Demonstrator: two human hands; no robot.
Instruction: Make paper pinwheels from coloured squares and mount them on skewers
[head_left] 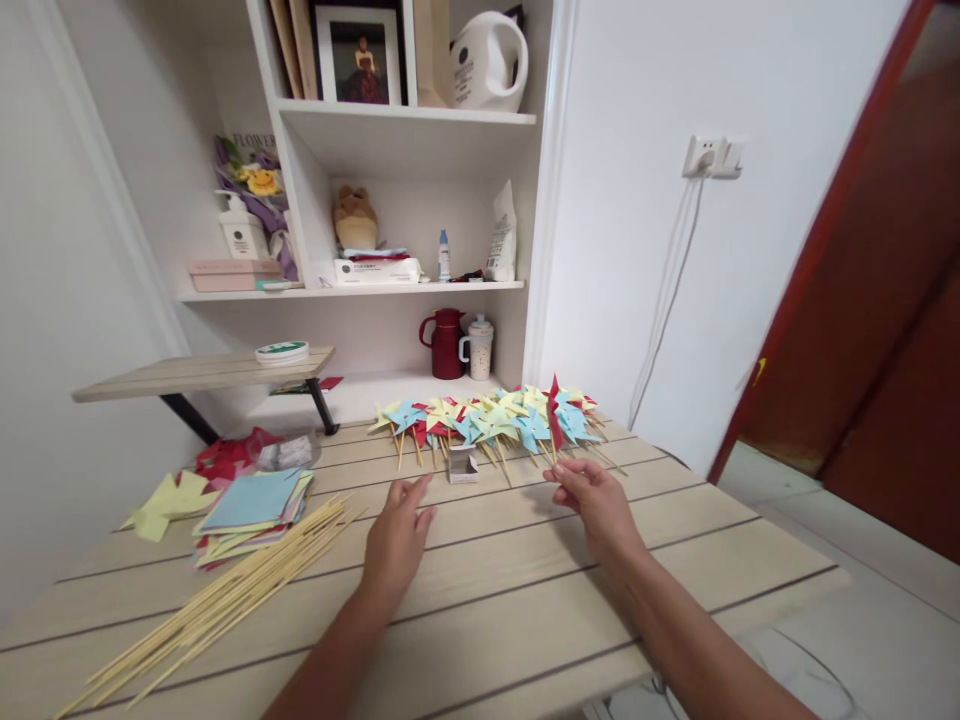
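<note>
Pinched between the fingers of my right hand (589, 500) is the stick of a red paper pinwheel (555, 415), turned nearly edge-on to me. My left hand (397, 535) rests on or just over the wooden table, index finger and thumb stretched out, holding nothing. Just beyond its fingertips stands a small open white box (463, 465); its contents cannot be made out. Behind both hands lies a pile of finished paper pinwheels (491, 420) in yellow, blue and red, their sticks pointing toward me.
Left on the table (480, 640) lie a bundle of thin wooden sticks (240, 580), a stack of coloured paper squares (255, 500) and a loose yellow paper shape (169, 505). A small raised shelf (202, 372) stands behind them. A red jug (448, 345) and a cup (480, 348) stand at the back.
</note>
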